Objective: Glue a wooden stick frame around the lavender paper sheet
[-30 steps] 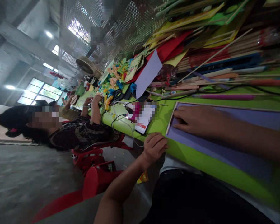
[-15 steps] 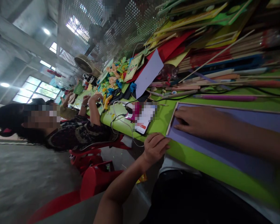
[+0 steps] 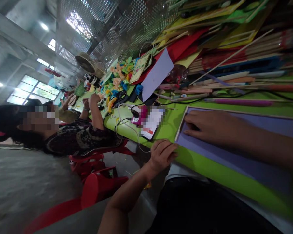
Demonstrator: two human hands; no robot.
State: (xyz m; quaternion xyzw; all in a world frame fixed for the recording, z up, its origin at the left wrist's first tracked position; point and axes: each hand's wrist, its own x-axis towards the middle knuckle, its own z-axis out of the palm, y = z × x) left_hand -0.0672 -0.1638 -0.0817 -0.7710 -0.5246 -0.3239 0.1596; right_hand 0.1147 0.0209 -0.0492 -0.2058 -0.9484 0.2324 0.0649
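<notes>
The view is turned on its side. A purple sheet (image 3: 234,159) with a pale thin border lies on the green table (image 3: 205,169). My right hand (image 3: 210,126) lies flat on the sheet's near end, fingers stretched out towards its corner. My left hand (image 3: 161,155) is closed, its fingers curled over the table edge beside the sheet's corner. My dark-clothed lap is below the table.
A phone (image 3: 150,125) with cables lies just past the sheet. Sticks, coloured boards and paper (image 3: 222,52) pile up along the table's far side. A person (image 3: 75,136) sits further along on a red stool, hands raised over small coloured pieces (image 3: 119,81). Another red stool (image 3: 100,187) stands between us.
My hands have hardly moved. The person further along the table has lifted their hands a little higher. The view has shifted slightly.
</notes>
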